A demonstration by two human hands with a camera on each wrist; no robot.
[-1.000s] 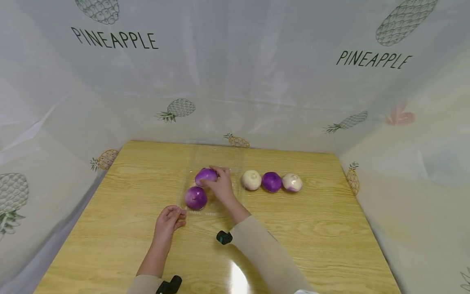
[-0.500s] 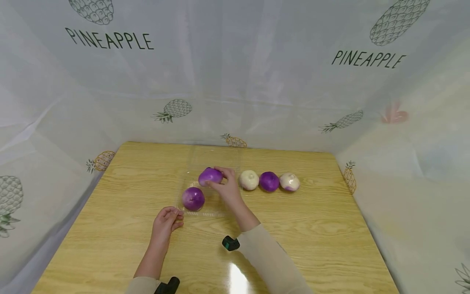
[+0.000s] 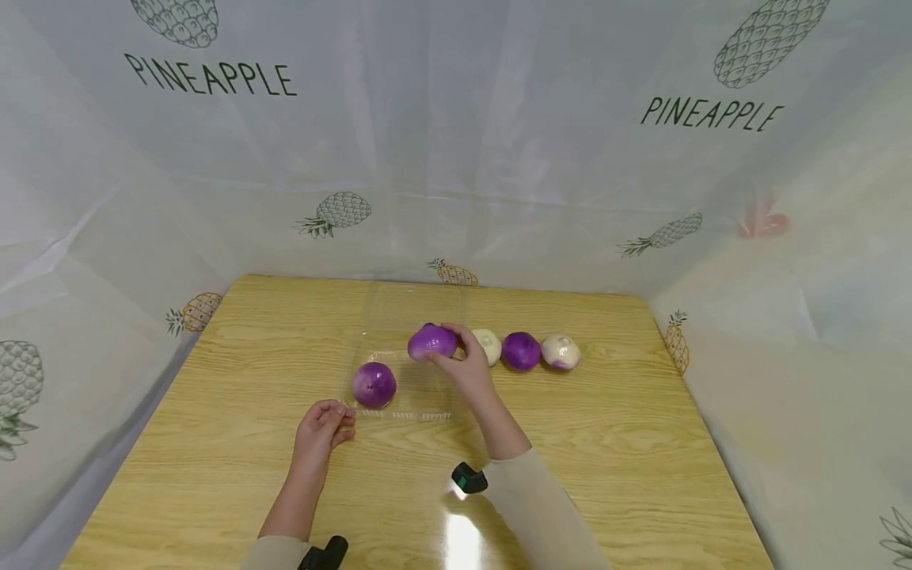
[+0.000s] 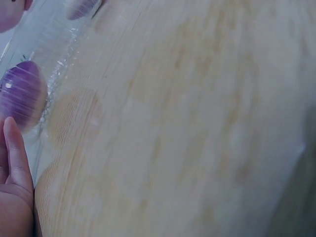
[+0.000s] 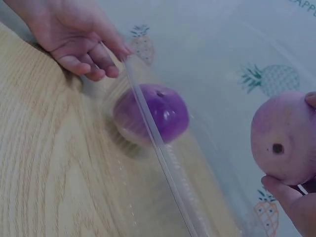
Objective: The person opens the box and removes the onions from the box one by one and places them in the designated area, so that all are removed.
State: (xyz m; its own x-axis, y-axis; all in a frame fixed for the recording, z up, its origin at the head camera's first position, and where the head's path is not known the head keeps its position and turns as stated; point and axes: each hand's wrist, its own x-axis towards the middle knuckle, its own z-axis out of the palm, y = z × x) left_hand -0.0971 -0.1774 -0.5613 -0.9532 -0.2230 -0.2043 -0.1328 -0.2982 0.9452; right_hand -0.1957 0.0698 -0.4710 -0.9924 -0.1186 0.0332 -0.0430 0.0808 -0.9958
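A clear plastic clamshell box (image 3: 420, 400) lies open on the table, its lid (image 3: 413, 307) folded back. Inside its front left corner sits a purple turnip (image 3: 374, 385), also seen through the plastic in the left wrist view (image 4: 22, 96). My left hand (image 3: 322, 431) pinches the box's front left corner; the right wrist view shows its fingertips (image 5: 123, 49) at the rim. Between thumb and fingers, my right hand (image 3: 466, 368) holds another purple turnip (image 3: 431, 342) above the box's right part. A dark round spot marks this held turnip's pale end (image 5: 284, 136).
To the right of the box, a row holds a white turnip (image 3: 488, 346), a purple turnip (image 3: 522, 351) and a white turnip with a purple patch (image 3: 560, 351). My right hand partly covers the first. A pineapple-print sheet (image 3: 456, 158) hangs behind the wooden table (image 3: 606, 443).
My right hand has lifted the turnip from beside the front left one and carried it rightward across the box. My left hand stays at the box corner.
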